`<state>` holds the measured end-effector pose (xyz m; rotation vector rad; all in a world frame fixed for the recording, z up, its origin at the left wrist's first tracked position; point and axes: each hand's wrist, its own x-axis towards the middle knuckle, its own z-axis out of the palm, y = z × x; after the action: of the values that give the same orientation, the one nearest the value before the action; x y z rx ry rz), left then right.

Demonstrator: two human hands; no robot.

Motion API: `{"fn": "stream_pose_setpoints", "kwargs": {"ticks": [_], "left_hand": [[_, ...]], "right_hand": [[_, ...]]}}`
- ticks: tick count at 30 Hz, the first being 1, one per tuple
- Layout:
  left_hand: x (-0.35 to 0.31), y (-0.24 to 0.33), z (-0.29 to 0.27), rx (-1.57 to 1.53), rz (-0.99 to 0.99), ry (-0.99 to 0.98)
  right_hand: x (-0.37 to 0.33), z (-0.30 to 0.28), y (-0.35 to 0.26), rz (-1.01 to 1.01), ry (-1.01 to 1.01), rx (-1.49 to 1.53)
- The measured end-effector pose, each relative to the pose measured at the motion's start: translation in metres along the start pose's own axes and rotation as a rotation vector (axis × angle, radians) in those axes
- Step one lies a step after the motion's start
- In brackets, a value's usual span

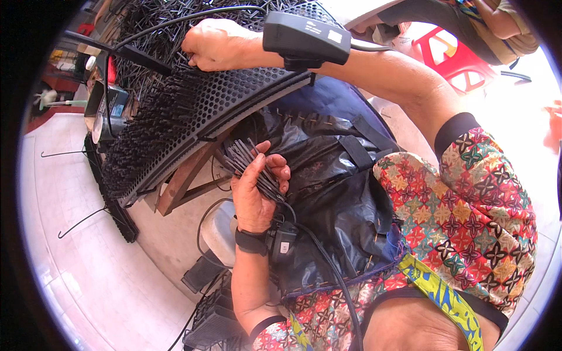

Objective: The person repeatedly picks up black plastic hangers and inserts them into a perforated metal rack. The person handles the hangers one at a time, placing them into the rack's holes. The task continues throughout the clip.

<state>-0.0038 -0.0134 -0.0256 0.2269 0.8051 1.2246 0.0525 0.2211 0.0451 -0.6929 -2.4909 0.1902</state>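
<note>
A bundle of thin dark grey rods lies in my left hand; the fingers curl around it in front of the black lap cover. Above it, my right hand is closed in a pinch at the upper part of a black perforated board. Whatever its fingertips hold is hidden. Many short black rods stand upright in the board's holes on the left side. The holes toward the right show no rods. Behind the board, beside my right hand, a heap of loose black rods is spread out.
A wooden stand supports the board. Black cables run from the devices on my wrists. A red plastic stool and another person's arm are at the upper right. Black crates sit at the lower left.
</note>
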Motion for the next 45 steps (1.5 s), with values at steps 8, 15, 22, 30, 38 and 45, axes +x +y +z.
{"fn": "stream_pose_setpoints", "kwargs": {"ticks": [8, 15, 22, 30, 38, 45], "left_hand": [[0.001, -0.001, -0.002, 0.009, 0.000, -0.045], [-0.001, -0.001, 0.000, -0.007, 0.042, -0.091], [-0.005, -0.002, 0.011, 0.140, 0.215, -0.173], [-0.004, -0.006, 0.010, 0.113, 0.199, 0.012], [-0.001, -0.004, -0.007, 0.024, 0.167, 0.137], [0.000, -0.004, -0.003, -0.046, 0.158, 0.139]], "right_hand": [[0.006, -0.003, -0.005, -0.164, -0.062, -0.072], [-0.076, -0.019, -0.033, -0.065, -0.004, 0.324], [-0.134, -0.024, -0.077, 0.639, -0.528, 1.344], [-0.134, -0.014, -0.063, 0.586, -0.171, 1.205], [-0.084, -0.029, -0.032, 0.508, 0.210, 1.068], [-0.042, 0.002, -0.017, 0.160, 0.446, 0.674]]}}
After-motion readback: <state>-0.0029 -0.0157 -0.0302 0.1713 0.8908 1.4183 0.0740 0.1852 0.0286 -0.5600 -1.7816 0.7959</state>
